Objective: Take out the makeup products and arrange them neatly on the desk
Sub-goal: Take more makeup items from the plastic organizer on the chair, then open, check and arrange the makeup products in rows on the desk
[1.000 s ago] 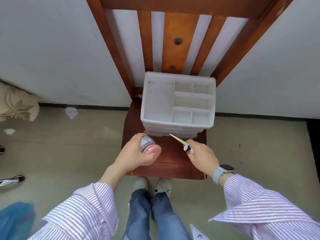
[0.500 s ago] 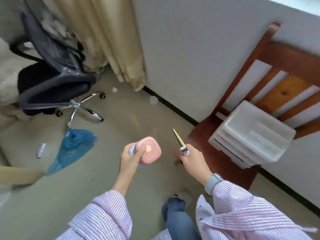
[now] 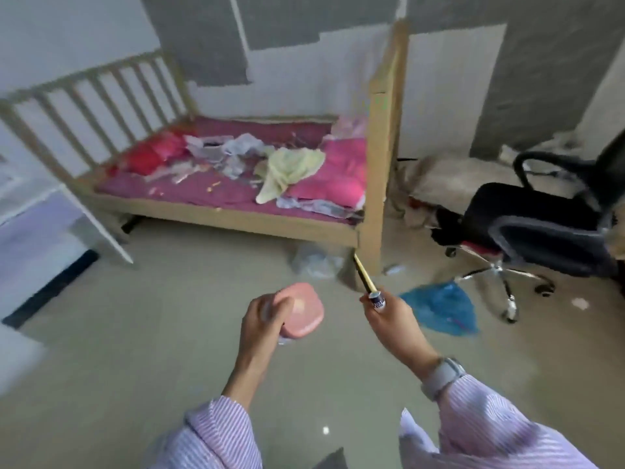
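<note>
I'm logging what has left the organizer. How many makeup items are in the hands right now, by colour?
Pink: 1, the pink compact in the left hand.
Yellow: 1, the yellow pencil in the right hand.
Total: 2.

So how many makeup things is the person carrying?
2 for sure. A rounded pink plastic compact in the left hand, and a thin gold-handled makeup stick in the right hand. Something pale peeks out under the compact, mostly hidden.

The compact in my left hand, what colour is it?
Pink; the compact shows clearly in the head view, held in the left hand.
</note>
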Tool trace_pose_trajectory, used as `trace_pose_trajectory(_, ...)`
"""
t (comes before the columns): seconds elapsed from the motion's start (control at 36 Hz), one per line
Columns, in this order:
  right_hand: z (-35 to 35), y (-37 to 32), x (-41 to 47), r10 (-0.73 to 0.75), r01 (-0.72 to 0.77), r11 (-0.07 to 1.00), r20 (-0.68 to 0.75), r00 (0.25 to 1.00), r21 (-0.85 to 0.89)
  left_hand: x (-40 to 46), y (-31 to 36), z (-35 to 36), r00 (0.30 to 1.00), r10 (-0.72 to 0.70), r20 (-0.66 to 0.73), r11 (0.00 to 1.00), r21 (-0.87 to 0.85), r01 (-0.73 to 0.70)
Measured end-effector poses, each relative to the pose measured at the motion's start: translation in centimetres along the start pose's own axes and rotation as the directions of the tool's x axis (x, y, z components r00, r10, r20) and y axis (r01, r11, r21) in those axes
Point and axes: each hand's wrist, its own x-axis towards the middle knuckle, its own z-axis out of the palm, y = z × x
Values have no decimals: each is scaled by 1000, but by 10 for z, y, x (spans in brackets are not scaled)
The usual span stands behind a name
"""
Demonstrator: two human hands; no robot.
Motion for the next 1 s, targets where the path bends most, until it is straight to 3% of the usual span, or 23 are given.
trace_pose_trajectory(0.06,61,-50,12,-98,101,995,146,984,-13,12,-9,-77,981,-63,-184,996,-76,50)
trace_pose_trajectory(0.17,169,-120,26,-258,285,958,371,892,-18,22,-39,-192,863,-218,-455,961,-251,111)
trace_pose_trajectory(0.28,269,-183,43,-348,447,893,553,757,-50,41,-60,-279,709,-320,-629,916,-397,61)
trace_pose_trajectory(0.36,342,-235,63,-396,498,867,630,668,18,67,-70,-340,621,-318,-716,924,-381,34)
trace_pose_trajectory(0.58,521,-378,119,-487,570,804,739,466,170,171,-59,-486,466,-307,-830,933,-359,-23)
trace_pose_trajectory(0.78,638,-473,124,-435,523,819,850,296,237,210,-58,-588,351,-373,-859,900,-427,-89)
trace_pose_trajectory(0.89,710,-514,133,-395,441,858,886,244,261,233,-81,-647,288,-448,-846,863,-493,-106)
trace_pose_trajectory(1.0,791,-553,138,-386,472,842,903,190,261,275,-99,-722,262,-482,-836,838,-527,-140)
